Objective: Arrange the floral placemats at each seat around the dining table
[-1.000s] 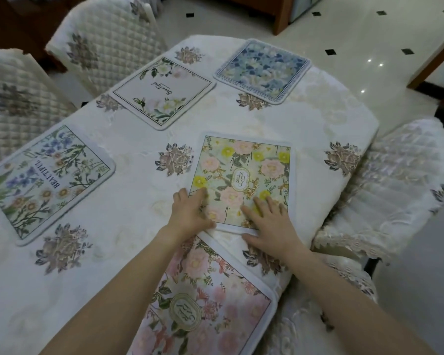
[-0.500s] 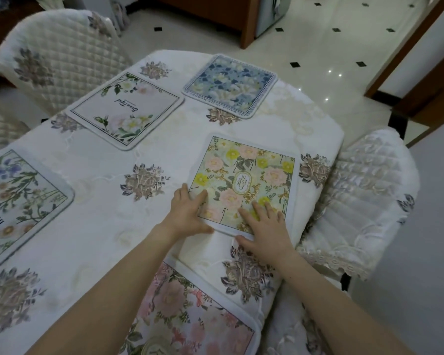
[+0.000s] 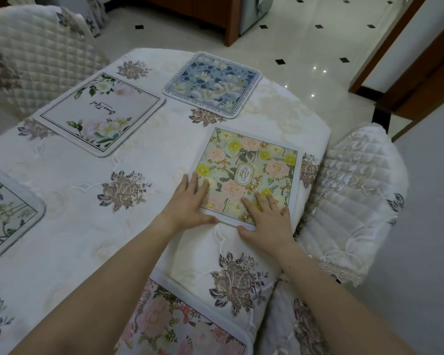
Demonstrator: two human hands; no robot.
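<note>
While a cream embroidered cloth covers the counter (image 3: 69, 242), quilted chairs stand at its far left (image 3: 34, 55) and right (image 3: 354, 201) sides. Five placemats lie on it: a white one with corner flowers (image 3: 100, 111) at far left, a blue floral one (image 3: 212, 84) at the far end, a green-and-blue one (image 3: 8, 213) cut off at the left edge, a pink one (image 3: 169, 324) at the near edge, and a yellow-and-pink placemat (image 3: 249, 172) by the right edge, just beside the right chair. Both hands lie flat on this last mat's near side. The left hand (image 3: 190, 203) presses its near left corner, fingers spread, thumb at the mat's edge. The right hand (image 3: 269, 219) presses the near right part, fingers on the print, thumb on the cloth. Neither grip is closed around anything; the palms are released and flat.
</note>
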